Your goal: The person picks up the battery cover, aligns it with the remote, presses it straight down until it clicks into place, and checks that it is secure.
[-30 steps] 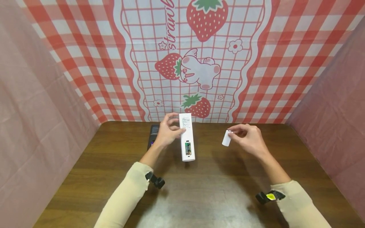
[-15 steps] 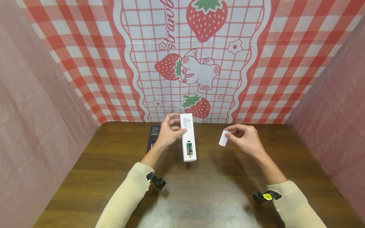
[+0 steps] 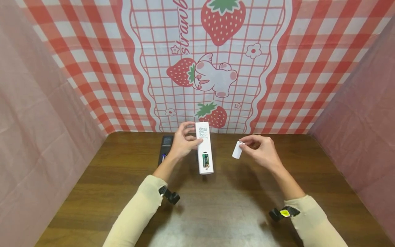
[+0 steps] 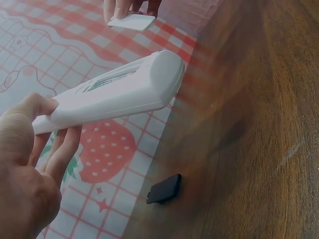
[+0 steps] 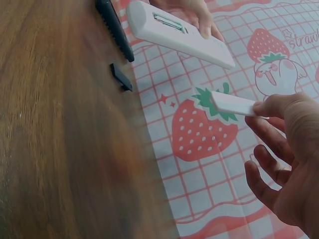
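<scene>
A white remote control (image 3: pixel 203 145) is held above the table by my left hand (image 3: pixel 182 144), thumb on its back and fingers at its far side. Its uncovered battery compartment (image 3: pixel 205 161) faces up, with green batteries inside. To the right, my right hand (image 3: pixel 261 151) pinches a white battery cover (image 3: pixel 237 150) by its upper end. Cover and remote are apart. In the right wrist view, the thumb (image 5: pixel 274 105) lies on top of the cover and the other fingers curl below.
Left of my left hand lies a black remote control (image 3: pixel 166 144), partly hidden, with something blue-purple in its back. A small black cover (image 4: pixel 165 189) lies on the wooden table (image 3: pixel 203 219). Behind the table hangs a strawberry-print cloth (image 3: pixel 265 20).
My right hand has moved left with the white cover, closer to the remote control. My left hand and the remote control have shifted slightly right.
</scene>
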A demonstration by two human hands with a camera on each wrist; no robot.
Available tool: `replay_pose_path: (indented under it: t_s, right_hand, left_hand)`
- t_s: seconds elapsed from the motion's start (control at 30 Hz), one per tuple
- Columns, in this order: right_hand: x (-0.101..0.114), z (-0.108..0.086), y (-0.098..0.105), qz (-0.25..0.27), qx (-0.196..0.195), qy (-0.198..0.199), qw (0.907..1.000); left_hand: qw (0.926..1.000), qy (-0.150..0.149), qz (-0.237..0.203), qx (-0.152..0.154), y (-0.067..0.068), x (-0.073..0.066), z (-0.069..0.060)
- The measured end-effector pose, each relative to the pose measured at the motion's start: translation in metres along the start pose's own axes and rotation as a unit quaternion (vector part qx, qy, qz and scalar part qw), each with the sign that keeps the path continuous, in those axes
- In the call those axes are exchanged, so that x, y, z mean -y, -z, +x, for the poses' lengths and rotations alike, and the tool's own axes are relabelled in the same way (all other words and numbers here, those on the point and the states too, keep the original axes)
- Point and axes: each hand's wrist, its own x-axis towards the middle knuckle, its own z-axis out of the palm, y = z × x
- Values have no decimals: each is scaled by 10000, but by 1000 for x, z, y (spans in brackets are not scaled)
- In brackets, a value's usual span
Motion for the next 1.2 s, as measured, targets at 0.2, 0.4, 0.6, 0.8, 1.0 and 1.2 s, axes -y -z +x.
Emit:
replay_pose_path:
  t_s: [0.2,0.4,0.6,0.8,1.0,1.2]
  right_hand:
    - [2,0,-4,25,8,21,10000]
    - [4,0,-9,115,89,-33,9999]
    - [5,-1,-11,213,152,-103,9996]
    - [6,-1,-15,279,227,-103,9993]
    - [9,-1,-22,281,329,-40,9991]
    - [11,-3,-27,300,400,-49,9987]
  left_hand:
    - [10000,-26,-3,-6,-3,-3,0]
    - [10000,-45,-27,-8,-4,-2,0]
    - [10000,-68,1,43,-6,-2,0]
    - [9999,-89,24,58,-9,-4,-1]
    - [9999,-111,-18,81,-11,-4,-3]
    - [9998,-105,-64,142,-13,-5,-2]
